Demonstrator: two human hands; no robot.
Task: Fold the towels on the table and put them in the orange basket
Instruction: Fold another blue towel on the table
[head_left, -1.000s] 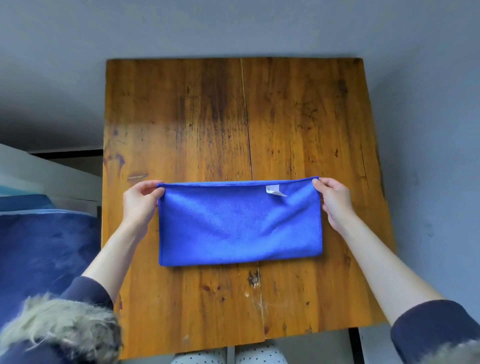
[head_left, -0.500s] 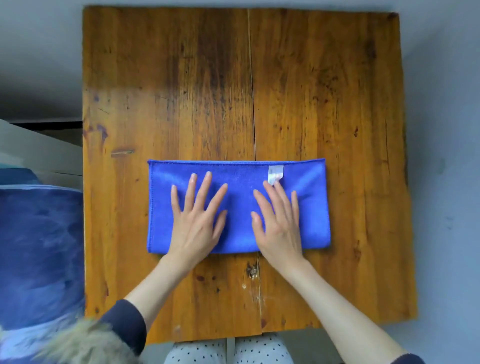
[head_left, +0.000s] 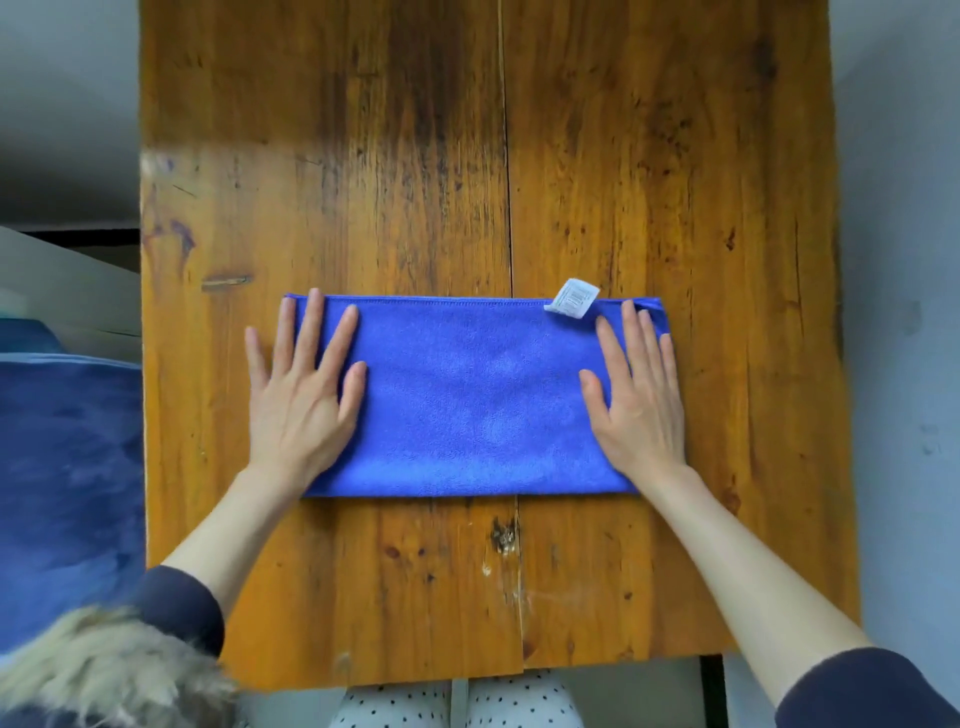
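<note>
A blue towel (head_left: 475, 395), folded into a long rectangle, lies flat across the middle of the wooden table (head_left: 649, 182). A white label (head_left: 571, 298) sticks up at its far edge near the right end. My left hand (head_left: 301, 395) presses flat on the towel's left end, fingers spread, with the outer fingers on the wood. My right hand (head_left: 636, 400) presses flat on the right end, fingers straight and together. No orange basket is in view.
Dark blue fabric (head_left: 67, 493) lies beside the table on the left, with a pale ledge (head_left: 67, 291) behind it. Grey floor runs along the right side. Pale fur trim (head_left: 104, 670) and polka-dot cloth (head_left: 452, 701) show at the near edge.
My hands went from pinching the far corners, to lying flat at the towel's middle, and have now slid apart to its two ends. The label now sticks up past the far edge.
</note>
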